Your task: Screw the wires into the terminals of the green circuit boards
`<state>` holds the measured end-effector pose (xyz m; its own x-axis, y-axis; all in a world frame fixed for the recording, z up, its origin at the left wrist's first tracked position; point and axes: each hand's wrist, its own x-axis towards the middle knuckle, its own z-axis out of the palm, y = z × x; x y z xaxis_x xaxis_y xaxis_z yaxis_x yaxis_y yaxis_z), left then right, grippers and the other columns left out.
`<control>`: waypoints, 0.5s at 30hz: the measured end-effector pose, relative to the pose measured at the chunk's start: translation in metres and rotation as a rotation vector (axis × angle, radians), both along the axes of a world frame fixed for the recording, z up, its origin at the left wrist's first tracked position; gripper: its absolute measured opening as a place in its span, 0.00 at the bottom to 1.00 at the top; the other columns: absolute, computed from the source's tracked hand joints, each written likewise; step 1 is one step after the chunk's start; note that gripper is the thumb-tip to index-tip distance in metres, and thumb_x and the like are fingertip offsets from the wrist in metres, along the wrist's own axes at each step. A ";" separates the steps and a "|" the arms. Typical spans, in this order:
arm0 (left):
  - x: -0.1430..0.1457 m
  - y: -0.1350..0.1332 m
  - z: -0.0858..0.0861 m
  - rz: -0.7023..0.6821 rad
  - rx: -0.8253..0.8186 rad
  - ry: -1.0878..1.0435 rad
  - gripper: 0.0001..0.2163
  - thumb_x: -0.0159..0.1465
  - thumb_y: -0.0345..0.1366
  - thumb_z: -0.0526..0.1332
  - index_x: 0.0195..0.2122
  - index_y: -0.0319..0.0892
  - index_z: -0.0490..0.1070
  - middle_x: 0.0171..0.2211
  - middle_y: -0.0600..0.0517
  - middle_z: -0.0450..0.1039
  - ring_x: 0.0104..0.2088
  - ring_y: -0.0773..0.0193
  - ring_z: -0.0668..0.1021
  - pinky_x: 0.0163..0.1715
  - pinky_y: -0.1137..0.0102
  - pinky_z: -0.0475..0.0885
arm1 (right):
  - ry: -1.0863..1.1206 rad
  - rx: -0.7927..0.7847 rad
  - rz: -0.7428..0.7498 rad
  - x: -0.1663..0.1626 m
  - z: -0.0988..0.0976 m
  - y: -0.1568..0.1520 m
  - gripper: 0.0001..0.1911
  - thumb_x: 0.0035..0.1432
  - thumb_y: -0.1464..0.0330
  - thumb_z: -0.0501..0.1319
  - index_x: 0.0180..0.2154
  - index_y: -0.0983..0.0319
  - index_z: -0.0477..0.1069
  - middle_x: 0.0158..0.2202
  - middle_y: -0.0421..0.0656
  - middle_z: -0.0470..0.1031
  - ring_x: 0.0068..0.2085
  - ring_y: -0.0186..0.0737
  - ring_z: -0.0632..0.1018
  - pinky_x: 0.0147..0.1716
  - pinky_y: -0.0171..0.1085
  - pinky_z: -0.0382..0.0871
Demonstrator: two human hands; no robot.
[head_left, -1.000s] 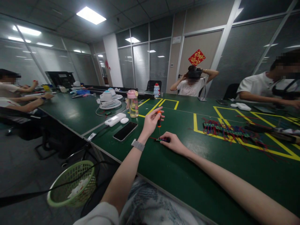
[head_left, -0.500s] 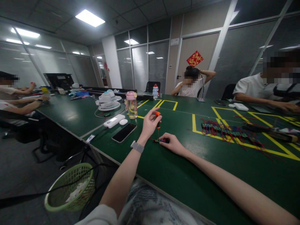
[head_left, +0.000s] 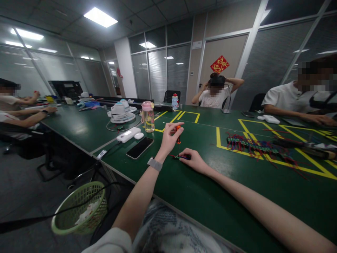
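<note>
My left hand point(head_left: 168, 138) pinches the orange handle of a small screwdriver point(head_left: 178, 135), held upright with its tip down on a small green terminal block point(head_left: 180, 157) that has red wires. My right hand point(head_left: 193, 160) lies on the green table point(head_left: 200, 196) with its fingers closed on that block, pinning it down. A grey watch sits on my left wrist point(head_left: 154, 163).
A black phone point(head_left: 140, 147), a white power bank point(head_left: 128, 135), a pink-capped bottle point(head_left: 148, 117) and small fans point(head_left: 119, 114) lie to the left. Bundles of red-wired terminal strips point(head_left: 252, 146) lie inside yellow tape at right. Other people sit around. A green basket point(head_left: 79, 207) stands on the floor.
The view has shifted slightly. My left fingers have moved a little on the screwdriver handle; my right hand stays on the block.
</note>
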<state>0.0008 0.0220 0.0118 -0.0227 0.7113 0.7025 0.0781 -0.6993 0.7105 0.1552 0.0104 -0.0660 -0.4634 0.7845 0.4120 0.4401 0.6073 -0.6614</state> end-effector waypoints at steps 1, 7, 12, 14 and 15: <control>0.000 0.000 0.000 -0.029 -0.005 -0.009 0.12 0.62 0.41 0.58 0.44 0.45 0.74 0.45 0.48 0.68 0.41 0.66 0.74 0.38 0.73 0.72 | -0.001 0.002 0.001 0.000 0.000 0.000 0.07 0.52 0.71 0.62 0.35 0.63 0.76 0.33 0.43 0.73 0.35 0.38 0.73 0.37 0.37 0.67; 0.001 -0.002 0.000 -0.072 -0.058 -0.054 0.14 0.60 0.41 0.61 0.45 0.43 0.73 0.38 0.50 0.71 0.34 0.67 0.74 0.34 0.72 0.73 | -0.004 -0.005 -0.005 0.000 0.001 -0.001 0.07 0.52 0.72 0.62 0.35 0.63 0.76 0.33 0.43 0.73 0.35 0.38 0.73 0.36 0.37 0.68; 0.000 0.000 0.000 -0.036 -0.017 -0.067 0.12 0.62 0.39 0.58 0.44 0.45 0.74 0.46 0.48 0.67 0.45 0.64 0.73 0.41 0.71 0.72 | -0.005 0.005 -0.003 0.000 0.001 -0.001 0.06 0.52 0.71 0.62 0.35 0.63 0.76 0.33 0.43 0.73 0.35 0.38 0.73 0.37 0.37 0.68; 0.001 0.001 -0.001 -0.169 -0.071 -0.118 0.14 0.64 0.38 0.54 0.48 0.45 0.72 0.48 0.47 0.68 0.44 0.63 0.74 0.40 0.69 0.74 | 0.000 0.016 -0.002 -0.001 0.002 -0.001 0.06 0.52 0.71 0.63 0.34 0.63 0.76 0.33 0.43 0.73 0.35 0.37 0.73 0.37 0.37 0.68; 0.002 0.002 -0.001 -0.213 -0.095 -0.130 0.14 0.64 0.38 0.54 0.50 0.44 0.70 0.47 0.47 0.69 0.42 0.63 0.75 0.38 0.69 0.74 | 0.002 0.020 0.000 -0.001 0.002 -0.002 0.05 0.52 0.71 0.63 0.34 0.64 0.76 0.32 0.43 0.73 0.34 0.37 0.73 0.36 0.37 0.68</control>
